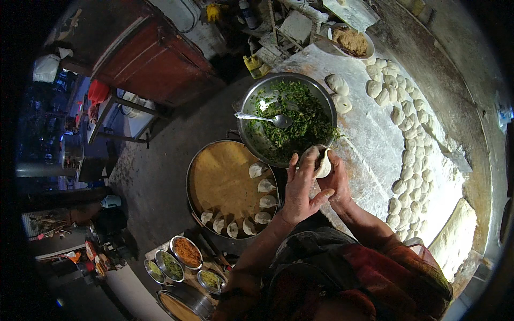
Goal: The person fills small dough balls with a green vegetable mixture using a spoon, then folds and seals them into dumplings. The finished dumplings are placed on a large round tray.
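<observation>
Between my two hands, at the near rim of a steel bowl [243, 136] of chopped greens, is a folded dough wrapper [324, 165]. My left hand [303, 186] reaches its fingers over the wrapper's left side, thumb stretched out below. Around its right side curl the fingers of my right hand [336, 180]. A metal spoon [281, 120] rests on the chopped greens [299, 102]. Left of my hands, a large round lined tray [217, 172] holds several shaped dumplings [266, 185] along its right and lower edge.
Many dough balls [408, 158] lie on the floured worktop [361, 140], with a long dough slab [455, 236] at lower right. A bowl of brown filling [350, 41] stands at the top. Small bowls of orange shreds [187, 252] and green bits [170, 265] stand at lower left, near a steamer [186, 303].
</observation>
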A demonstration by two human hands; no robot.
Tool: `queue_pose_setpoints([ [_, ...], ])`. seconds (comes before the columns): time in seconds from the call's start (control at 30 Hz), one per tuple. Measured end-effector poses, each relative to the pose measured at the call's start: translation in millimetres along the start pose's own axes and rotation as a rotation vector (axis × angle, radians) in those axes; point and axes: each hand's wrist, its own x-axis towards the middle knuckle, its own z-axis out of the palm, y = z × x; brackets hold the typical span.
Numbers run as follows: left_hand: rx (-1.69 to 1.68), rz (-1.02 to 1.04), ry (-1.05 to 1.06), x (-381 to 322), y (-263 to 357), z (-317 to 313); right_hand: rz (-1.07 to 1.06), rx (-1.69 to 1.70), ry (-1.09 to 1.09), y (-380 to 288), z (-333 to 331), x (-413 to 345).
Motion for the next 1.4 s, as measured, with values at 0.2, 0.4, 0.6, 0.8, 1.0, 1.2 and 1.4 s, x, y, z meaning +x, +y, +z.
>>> queue_pose_setpoints([
  [0.2,-0.396,-0.332,0.09,2,-1,-11,0.032,0.132,0.096,-1,13,-6],
  [0.4,-0.452,-0.362,0.167,2,-10,11,-0.115,0.013,-0.023,17,13,-6],
  [0.6,-0.056,-0.198,0.184,8,-7,0,-0.168,-0.182,-0.014,18,22,-11],
  [0.8,0.058,-0.182,0.313,0,-4,2,-0.259,-0.63,0.019,22,13,-14],
  [1.0,0.204,-0.235,0.394,-31,-11,6,-0.453,-1.169,-0.047,30,15,-16],
  [1.2,0.377,-0.297,0.382,-83,-48,12,-0.189,-1.1,-0.012,80,-21,-17],
  [1.4,-0.19,-0.596,0.142,-109,-35,-25,0.198,-0.849,-0.108,102,-54,-12],
])
